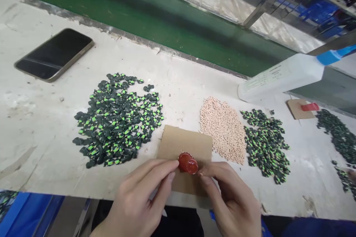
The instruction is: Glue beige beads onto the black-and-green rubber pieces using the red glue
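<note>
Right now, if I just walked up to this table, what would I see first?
The red piece, pinched between the left hand and right hand over a cardboard at the near edge. Then the big black-and-green pile on the left, and the pink pile right of the cardboard. A phone lies far left.

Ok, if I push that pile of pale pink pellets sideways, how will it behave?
The pale pink pellets look small and rounded, so they would probably roll and scatter rather than slide together. Loose on the flat table, strays could easily mix into the green-black pile right beside them.
</note>
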Demonstrator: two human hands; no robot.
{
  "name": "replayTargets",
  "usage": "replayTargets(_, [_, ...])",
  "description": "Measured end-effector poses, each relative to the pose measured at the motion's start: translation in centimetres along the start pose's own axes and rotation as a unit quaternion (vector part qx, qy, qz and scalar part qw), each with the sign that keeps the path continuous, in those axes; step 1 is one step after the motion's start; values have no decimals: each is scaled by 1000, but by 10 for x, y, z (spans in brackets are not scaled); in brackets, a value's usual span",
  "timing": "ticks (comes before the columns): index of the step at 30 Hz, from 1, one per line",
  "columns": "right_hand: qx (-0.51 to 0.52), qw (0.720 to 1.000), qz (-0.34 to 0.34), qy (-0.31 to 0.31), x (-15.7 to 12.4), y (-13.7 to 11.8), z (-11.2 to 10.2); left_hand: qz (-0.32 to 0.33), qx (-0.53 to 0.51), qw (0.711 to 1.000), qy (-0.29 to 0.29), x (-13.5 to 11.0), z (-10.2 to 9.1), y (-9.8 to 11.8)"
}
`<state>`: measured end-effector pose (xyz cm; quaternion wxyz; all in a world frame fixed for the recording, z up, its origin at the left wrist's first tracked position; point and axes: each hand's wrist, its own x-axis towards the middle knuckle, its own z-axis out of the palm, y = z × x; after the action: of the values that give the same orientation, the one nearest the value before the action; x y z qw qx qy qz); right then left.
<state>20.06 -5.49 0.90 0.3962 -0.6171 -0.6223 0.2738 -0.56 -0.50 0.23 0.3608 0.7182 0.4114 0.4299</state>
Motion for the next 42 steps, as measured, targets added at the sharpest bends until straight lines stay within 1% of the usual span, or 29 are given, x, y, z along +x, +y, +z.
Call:
replayTargets(5, [-21, 1000, -6, -8, 0, 2, 1, -28, 17, 999, 2, -3, 3, -5])
replayTargets(11, [-21, 1000, -7, -13, 1, 1, 1, -31, 5, 999, -5, -3, 4, -8])
replayTargets(16, [-13, 1000, -7, -13, 2, -1, 1, -34, -12, 999, 12, -3, 3, -8])
replayTargets(18, [6, 1000, 11, 7, 2, -3, 0, -58, -35, 998, 12, -2, 1, -5])
replayTargets(20, [43, 998, 45, 25, 2, -7, -3, -101, -76, 992, -2, 0, -2, 0])
replayTargets(23, [141, 985, 99, 12, 2, -15, -7, -178, -172, 968, -34, 4, -2, 10])
replayTargets(25, [225, 966, 128, -3, 1, -19, -8, -232, -251, 938, -53, 8, 0, 16])
replayTargets(27, [290, 944, 159, 0, 0, -21, -8, -283, -319, 901, -74, 10, 4, 20])
replayTargets(29, [321, 929, 183, 7, -2, -23, -7, -317, -361, 872, -96, 11, 7, 23])
replayTargets(30, [321, 928, 190, 7, -3, -24, -7, -330, -373, 861, -102, 11, 9, 23])
replayTargets(32, [305, 934, 186, 3, -4, -27, -9, -347, -393, 844, -112, 10, 10, 23])
replayTargets(35, [270, 948, 166, 6, -4, -31, -12, -366, -412, 826, -118, 6, 10, 20])
replayTargets(37, [259, 953, 156, 8, -4, -34, -11, -373, -414, 822, -120, 4, 9, 19])
replayTargets(39, [260, 953, 157, 17, -3, -36, -8, -373, -415, 821, -118, 3, 8, 18])
replayTargets(42, [268, 946, 176, 53, -2, -38, -3, -364, -415, 825, -119, 4, 8, 17])
